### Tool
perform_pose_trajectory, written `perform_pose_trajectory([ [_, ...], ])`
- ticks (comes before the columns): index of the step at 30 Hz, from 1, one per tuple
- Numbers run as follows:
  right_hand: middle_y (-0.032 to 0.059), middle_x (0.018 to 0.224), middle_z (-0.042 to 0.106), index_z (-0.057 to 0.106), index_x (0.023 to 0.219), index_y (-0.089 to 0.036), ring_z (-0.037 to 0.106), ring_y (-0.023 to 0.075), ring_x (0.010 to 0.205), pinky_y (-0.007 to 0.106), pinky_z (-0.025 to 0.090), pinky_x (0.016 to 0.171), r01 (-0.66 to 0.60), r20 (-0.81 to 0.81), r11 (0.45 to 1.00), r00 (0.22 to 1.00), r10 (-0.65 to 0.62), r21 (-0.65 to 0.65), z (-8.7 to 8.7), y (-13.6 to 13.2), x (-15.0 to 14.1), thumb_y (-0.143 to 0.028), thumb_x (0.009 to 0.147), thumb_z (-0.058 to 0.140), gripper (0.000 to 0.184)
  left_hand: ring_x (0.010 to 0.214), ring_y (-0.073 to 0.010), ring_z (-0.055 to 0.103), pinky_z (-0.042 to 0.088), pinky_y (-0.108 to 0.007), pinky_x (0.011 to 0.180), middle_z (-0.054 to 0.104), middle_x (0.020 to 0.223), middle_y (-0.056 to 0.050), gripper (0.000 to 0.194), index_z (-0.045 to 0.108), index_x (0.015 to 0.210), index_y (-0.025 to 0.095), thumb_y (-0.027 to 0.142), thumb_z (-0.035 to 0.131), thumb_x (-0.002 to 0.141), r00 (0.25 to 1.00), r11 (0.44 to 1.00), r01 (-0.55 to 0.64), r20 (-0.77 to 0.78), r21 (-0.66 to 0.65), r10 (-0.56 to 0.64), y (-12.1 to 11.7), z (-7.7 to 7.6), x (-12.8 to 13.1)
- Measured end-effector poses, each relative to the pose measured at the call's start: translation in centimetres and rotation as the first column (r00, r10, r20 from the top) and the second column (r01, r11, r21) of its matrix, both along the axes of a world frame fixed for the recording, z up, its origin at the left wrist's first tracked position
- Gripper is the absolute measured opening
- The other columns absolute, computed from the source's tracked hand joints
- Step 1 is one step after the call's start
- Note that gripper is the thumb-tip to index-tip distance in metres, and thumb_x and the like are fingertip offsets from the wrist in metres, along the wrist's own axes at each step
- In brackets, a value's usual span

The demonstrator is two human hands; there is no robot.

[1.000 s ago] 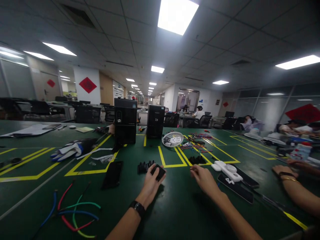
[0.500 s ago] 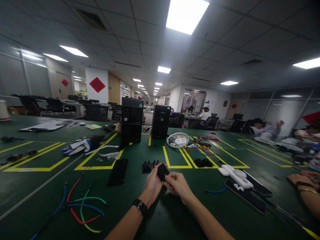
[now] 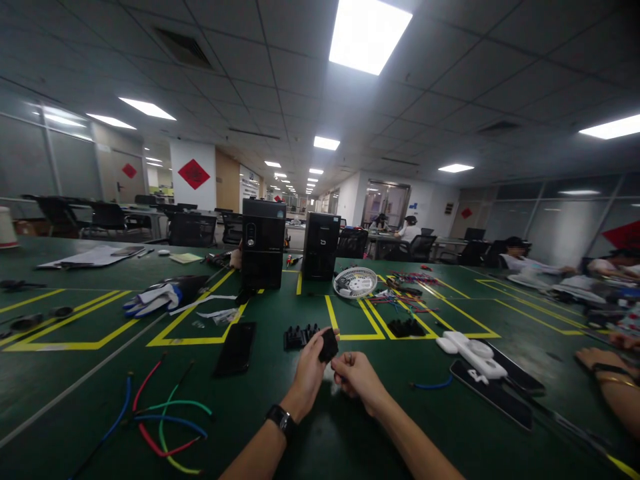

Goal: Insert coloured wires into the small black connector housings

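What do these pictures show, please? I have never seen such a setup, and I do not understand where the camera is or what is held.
There is no machine here: a person works with bare hands. Every picture comes from one camera worn on the head, looking forward and down. The left hand has a small black block in its grip. The right hand is close by, fingers pinched; whether they hold something is too small to tell. On the green table lie coloured wires, a dark phone, gloves and a white basket. The arm at the right edge is another person's.
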State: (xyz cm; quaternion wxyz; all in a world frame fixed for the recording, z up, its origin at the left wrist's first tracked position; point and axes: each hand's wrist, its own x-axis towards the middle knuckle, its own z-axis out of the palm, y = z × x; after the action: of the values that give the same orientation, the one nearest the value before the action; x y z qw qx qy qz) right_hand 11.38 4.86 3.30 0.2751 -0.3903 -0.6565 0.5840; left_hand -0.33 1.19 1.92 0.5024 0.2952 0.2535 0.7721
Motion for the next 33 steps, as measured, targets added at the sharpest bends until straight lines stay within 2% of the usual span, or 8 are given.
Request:
perform_pose_trajectory([
  [8, -0.0061, 0.045, 0.049, 0.05, 0.067, -0.016, 0.027, 0.0025, 0.03, 0.018, 0.016, 0.035, -0.003, -0.008, 0.999, 1.0, 0.002, -0.054, -0.8, 0.2, 0.5, -0.042, 0.072, 0.062, 0.029, 0.12, -0.0241, 0.051, 0.035, -0.038, 0.103, 0.06, 0.123, -0.013, 0.043, 0.061, 0.117, 0.018, 0.045, 0.054, 0.084, 0.953, 0.98, -0.188, -0.25, -0.058, 0.168, -1.4, 0.6, 1.5],
  [13, -0.0037, 0.052, 0.055, 0.052, 0.071, -0.016, 0.034, 0.0039, 0.033, 0.017, 0.019, 0.035, -0.13, -0.003, 0.991, 0.992, 0.13, -0.019, -0.4, 0.3, 0.9, -0.041, 0.073, 0.061, 0.027, 0.1, -0.0228, 0.062, 0.045, -0.036, 0.091, 0.067, 0.109, -0.013, 0.049, 0.063, 0.113, 0.015, 0.05, 0.056, 0.08, 0.939, 0.981, -0.159, -0.322, -0.107, 0.117, -1.7, 1.5, 1.0],
  [17, -0.0038, 0.056, 0.056, 0.054, 0.077, -0.016, 0.034, 0.0039, 0.036, 0.017, 0.022, 0.037, -0.241, -0.009, 0.97, 0.97, 0.242, 0.017, 0.3, -0.5, 1.0, -0.048, 0.076, 0.059, 0.032, 0.078, -0.0205, 0.064, 0.049, -0.031, 0.072, 0.068, 0.083, -0.008, 0.053, 0.062, 0.11, 0.014, 0.056, 0.053, 0.079, 0.834, 0.967, -0.242, -0.527, -0.082, 0.164, -1.7, 2.1, -0.6],
  [20, -0.0037, 0.054, 0.054, 0.06, 0.079, -0.015, 0.037, 0.0062, 0.039, 0.019, 0.027, 0.043, -0.251, 0.086, 0.948, 0.967, 0.238, 0.197, 0.5, -1.7, 1.1, -0.045, 0.085, 0.05, 0.032, 0.063, -0.017, 0.059, 0.045, -0.028, 0.059, 0.061, 0.066, -0.002, 0.053, 0.061, 0.107, 0.014, 0.058, 0.04, 0.084, 0.8, 0.926, -0.373, -0.524, -0.053, 0.292, -1.7, 1.4, -1.3],
  [23, 0.0003, 0.052, 0.056, 0.063, 0.066, -0.015, 0.049, 0.0103, 0.05, 0.023, 0.03, 0.053, -0.227, 0.299, 0.81, 0.952, 0.067, 0.541, 1.7, -2.6, 1.1, -0.038, 0.092, 0.041, 0.041, 0.054, -0.0146, 0.054, 0.042, -0.026, 0.054, 0.057, 0.059, 0.0, 0.049, 0.063, 0.098, 0.014, 0.055, 0.039, 0.085, 0.768, 0.877, -0.478, -0.507, -0.049, 0.391, -1.5, 0.4, -1.3],
  [26, 0.0048, 0.059, 0.063, 0.063, 0.06, -0.018, 0.055, 0.0142, 0.056, 0.026, 0.028, 0.056, -0.268, 0.418, 0.627, 0.902, -0.103, 0.732, 3.6, -3.1, 1.1, -0.038, 0.092, 0.044, 0.042, 0.054, -0.015, 0.056, 0.045, -0.027, 0.054, 0.061, 0.064, -0.003, 0.04, 0.063, 0.092, 0.013, 0.048, 0.047, 0.081, 0.836, 0.877, -0.469, -0.371, -0.101, 0.404, -1.0, 0.4, -0.7],
  [28, 0.0066, 0.063, 0.066, 0.063, 0.064, -0.019, 0.058, 0.0162, 0.057, 0.027, 0.027, 0.055, -0.278, 0.437, 0.565, 0.884, -0.166, 0.777, 3.8, -3.3, 1.0, -0.039, 0.093, 0.043, 0.04, 0.055, -0.0152, 0.059, 0.047, -0.029, 0.056, 0.062, 0.071, -0.004, 0.034, 0.062, 0.094, 0.014, 0.041, 0.049, 0.079, 0.898, 0.893, -0.429, -0.166, -0.136, 0.407, -0.5, 1.2, -0.8],
  [33, 0.0095, 0.065, 0.067, 0.062, 0.066, -0.021, 0.06, 0.0205, 0.058, 0.029, 0.026, 0.054, -0.276, 0.507, 0.589, 0.819, -0.269, 0.759, 0.1, -3.5, 2.3, -0.033, 0.091, 0.048, 0.031, 0.05, -0.0121, 0.057, 0.05, -0.03, 0.058, 0.057, 0.067, 0.0, 0.032, 0.057, 0.1, 0.016, 0.024, 0.038, 0.076, 0.789, 0.811, -0.48, 0.24, -0.334, 0.566, 0.0, 2.4, -3.2],
])
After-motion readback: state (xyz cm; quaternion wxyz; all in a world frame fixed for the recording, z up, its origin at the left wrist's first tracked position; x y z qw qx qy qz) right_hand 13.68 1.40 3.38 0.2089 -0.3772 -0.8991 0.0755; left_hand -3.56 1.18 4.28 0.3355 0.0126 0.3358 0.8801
